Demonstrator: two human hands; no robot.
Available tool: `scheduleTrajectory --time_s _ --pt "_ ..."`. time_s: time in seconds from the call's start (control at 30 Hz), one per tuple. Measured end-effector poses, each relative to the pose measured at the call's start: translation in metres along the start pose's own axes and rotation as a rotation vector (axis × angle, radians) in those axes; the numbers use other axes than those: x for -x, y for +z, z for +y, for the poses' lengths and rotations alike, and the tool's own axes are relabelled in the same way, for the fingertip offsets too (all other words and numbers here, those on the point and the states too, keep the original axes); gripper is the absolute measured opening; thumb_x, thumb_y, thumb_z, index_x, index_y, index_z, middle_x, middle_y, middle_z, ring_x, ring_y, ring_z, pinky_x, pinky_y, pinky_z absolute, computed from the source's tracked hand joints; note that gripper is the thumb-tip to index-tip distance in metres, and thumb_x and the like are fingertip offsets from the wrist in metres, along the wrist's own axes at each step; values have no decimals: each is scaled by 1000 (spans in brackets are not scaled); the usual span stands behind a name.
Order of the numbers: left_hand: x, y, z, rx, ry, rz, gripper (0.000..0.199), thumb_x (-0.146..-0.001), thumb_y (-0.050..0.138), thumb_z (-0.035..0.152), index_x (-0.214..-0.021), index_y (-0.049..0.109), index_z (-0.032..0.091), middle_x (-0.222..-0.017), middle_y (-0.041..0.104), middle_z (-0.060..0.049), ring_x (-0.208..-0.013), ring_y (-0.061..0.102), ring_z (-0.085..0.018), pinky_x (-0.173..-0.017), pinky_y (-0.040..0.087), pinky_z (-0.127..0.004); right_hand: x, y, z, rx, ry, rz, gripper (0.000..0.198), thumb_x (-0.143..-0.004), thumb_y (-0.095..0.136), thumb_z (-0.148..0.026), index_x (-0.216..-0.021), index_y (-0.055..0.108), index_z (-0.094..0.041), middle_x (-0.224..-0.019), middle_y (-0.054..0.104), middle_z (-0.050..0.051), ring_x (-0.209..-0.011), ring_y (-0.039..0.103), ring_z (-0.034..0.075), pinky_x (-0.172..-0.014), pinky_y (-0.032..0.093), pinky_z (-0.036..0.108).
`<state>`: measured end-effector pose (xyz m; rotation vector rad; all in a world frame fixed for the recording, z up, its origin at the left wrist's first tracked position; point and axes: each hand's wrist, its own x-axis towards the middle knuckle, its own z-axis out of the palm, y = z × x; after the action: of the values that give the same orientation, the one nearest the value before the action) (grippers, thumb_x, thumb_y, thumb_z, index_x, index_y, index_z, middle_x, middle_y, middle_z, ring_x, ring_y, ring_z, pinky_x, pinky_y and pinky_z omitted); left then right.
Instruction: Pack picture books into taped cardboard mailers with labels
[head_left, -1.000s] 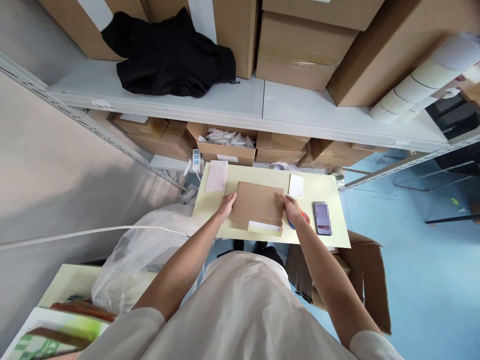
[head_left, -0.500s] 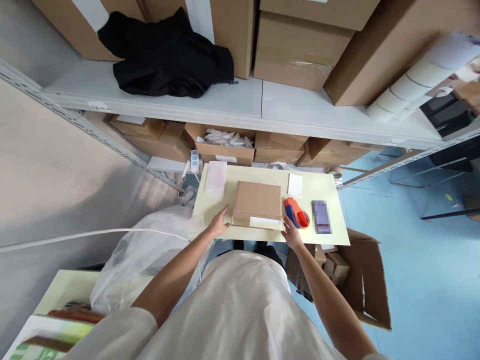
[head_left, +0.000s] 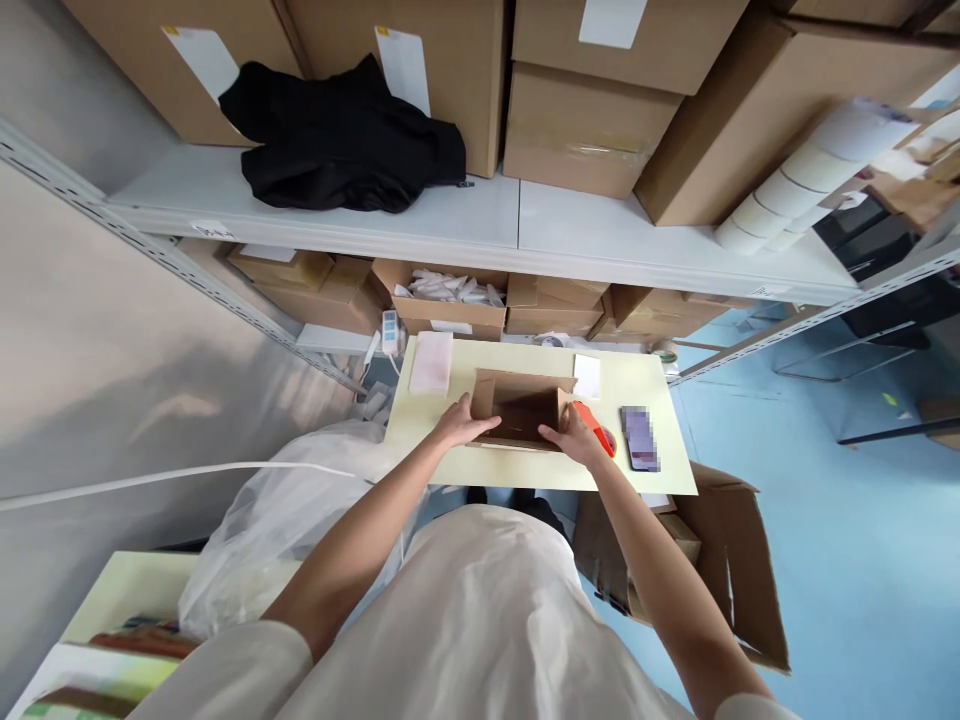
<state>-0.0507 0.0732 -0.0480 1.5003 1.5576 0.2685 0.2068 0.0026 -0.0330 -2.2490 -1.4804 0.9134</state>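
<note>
Evidently holds an open cardboard box (head_left: 525,405) from both short ends, between the left grip (head_left: 459,425) and the right grip (head_left: 574,436). Has that box on the worktop (head_left: 480,468), rightward of the left grip and leftward of the right, with the long axis running from one to the other and the opening facing upward. Favours neither side: touches cardboard with both, so cannot name a nearer one. Curls each grip loosely around an end wall, with the thumb pointing inward over the opening; cannot tell how firmly. Stretches both forearms (head_left: 649,540) forward, converging from either side, with palms roughly facing each other. Has an orange-red tape dispenser (head_left: 595,427) just outside the right grip, with a phone (head_left: 639,438) farther out; beyond the right grip, a white card (head_left: 587,376); beyond the left, a pale pink sheet (head_left: 431,362).
</note>
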Motion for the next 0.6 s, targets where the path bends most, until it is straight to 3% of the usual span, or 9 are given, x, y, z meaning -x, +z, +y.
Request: scheduleTrajectory --time_s 0.1,0.2,0.3,0.37,0.43,0.5,0.6 --pt "-6 3 2 106 -51 8 64 -65 68 42 -121 53 14 -116 64 -18 -108 60 -37 -84 47 -40 -4 3 -6 123 29 -19 66 -76 57 -40 -134 40 -13 -109 63 17 -104 59 35 -85 45 44" --pt "-8 -1 -10 234 -11 49 43 -78 49 31 -117 56 14 -107 67 -15 -99 63 -33 -82 48 -40 -6 3 6 24 4 -1 46 -84 41 -35 -127 48 -20 -103 65 11 -96 61 30 -82 46 42" --pt "-2 -10 -21 230 72 195 46 -79 46 23 -124 50 15 -116 62 -13 -105 60 -28 -91 45 -40 -2 -1 24 -14 -58 130 47 -85 37 -35 -129 46 -21 -106 63 11 -98 58 29 -84 46 42" --pt "5 -16 -20 113 229 373 54 -75 55 20 -128 47 16 -125 55 -14 -116 52 -29 -100 38 -43 2 -5 30 77 -145 288 58 -82 45 -35 -137 37 -17 -121 56 14 -111 51 32 -92 41 46" --pt "11 -21 -12 -92 420 456 50 -72 62 17 -122 55 20 -126 54 -14 -123 44 -32 -107 29 -47 5 -11 26 221 -275 332 59 -79 51 -30 -135 41 -17 -127 50 15 -118 43 34 -100 33 50" --pt "15 -24 2 -306 541 379 31 -73 62 15 -102 66 24 -113 61 -11 -123 43 -33 -110 21 -52 6 -18 14 362 -387 230 42 -79 53 -24 -120 57 -18 -120 55 16 -117 42 34 -106 25 51" --pt "14 -25 20 -532 531 245 7 -77 63 25 -73 69 24 -81 66 -9 -111 51 -34 -111 10 -57 3 -27 -9 509 -393 87 19 -81 55 -27 -94 67 -19 -98 63 16 -110 47 34 -109 17 52"
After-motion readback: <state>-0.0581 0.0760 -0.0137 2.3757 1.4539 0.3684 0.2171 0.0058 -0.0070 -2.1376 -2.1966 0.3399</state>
